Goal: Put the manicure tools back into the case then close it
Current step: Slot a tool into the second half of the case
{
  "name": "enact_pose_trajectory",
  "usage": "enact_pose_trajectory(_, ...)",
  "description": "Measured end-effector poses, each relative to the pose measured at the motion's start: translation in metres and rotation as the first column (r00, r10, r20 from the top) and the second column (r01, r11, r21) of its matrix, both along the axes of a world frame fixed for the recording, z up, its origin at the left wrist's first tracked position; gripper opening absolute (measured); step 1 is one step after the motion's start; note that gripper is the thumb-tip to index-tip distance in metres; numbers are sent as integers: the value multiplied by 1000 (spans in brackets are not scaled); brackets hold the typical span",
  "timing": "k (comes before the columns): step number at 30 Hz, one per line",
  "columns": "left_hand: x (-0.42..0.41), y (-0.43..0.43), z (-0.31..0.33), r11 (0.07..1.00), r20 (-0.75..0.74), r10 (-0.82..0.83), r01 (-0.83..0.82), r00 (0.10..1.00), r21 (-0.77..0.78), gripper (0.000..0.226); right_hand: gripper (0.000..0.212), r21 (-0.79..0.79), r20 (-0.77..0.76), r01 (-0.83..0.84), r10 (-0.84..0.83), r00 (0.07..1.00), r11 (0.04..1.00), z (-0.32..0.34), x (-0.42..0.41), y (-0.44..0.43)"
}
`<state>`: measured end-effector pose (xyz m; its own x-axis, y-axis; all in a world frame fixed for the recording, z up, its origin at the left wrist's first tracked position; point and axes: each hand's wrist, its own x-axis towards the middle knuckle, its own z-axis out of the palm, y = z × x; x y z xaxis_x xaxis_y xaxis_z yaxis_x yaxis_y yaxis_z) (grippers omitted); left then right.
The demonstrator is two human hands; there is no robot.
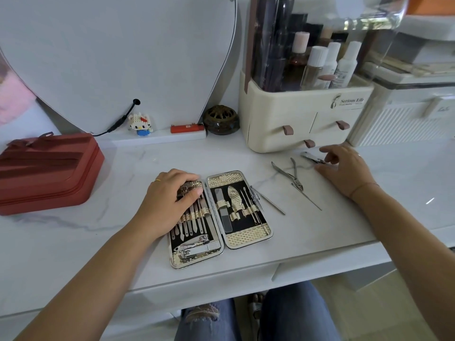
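- Gold case (246, 238) lies open, near.
- Left hand (170, 200) rests loosely on its left half.
- Right hand (344, 168) pinches clipper (310, 157), far right.
- Nippers (295, 178) lie between.

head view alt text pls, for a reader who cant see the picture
An open manicure case lies on a white table, the left hand resting on its left half. The right hand pinches a nail clipper beside a cream organiser; nippers and thin probes lie loose between.
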<state>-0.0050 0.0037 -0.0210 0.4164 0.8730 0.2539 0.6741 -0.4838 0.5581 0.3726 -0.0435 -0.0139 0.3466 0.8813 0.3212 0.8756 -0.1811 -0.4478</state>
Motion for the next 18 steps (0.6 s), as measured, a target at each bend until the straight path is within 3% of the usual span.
enact_pose_trajectory(10, -1, -2, 2, 1000, 5, 6, -6, 1000, -30, 31, 11, -77, -2, 101, -101, 995, 992, 5, -7, 12)
enact_pose_trajectory(13, 1, -6, 7, 999, 45, 45, -43, 998, -31, 32, 9, 17, -49, 49, -48, 998, 999, 14, -24, -2)
enact_pose_trajectory(16, 13, -18, 29, 998, 216, 63, -63, 974, -8, 35, 6, 230, -165, -82, 122, 979, 970, 38, -75, -22)
enact_pose_trajectory(18, 25, -28, 49, 980, 430, 27, 62, 903, -191, 39, 7, 291, -188, -241, 302, 934, 926, 51, -116, -33)
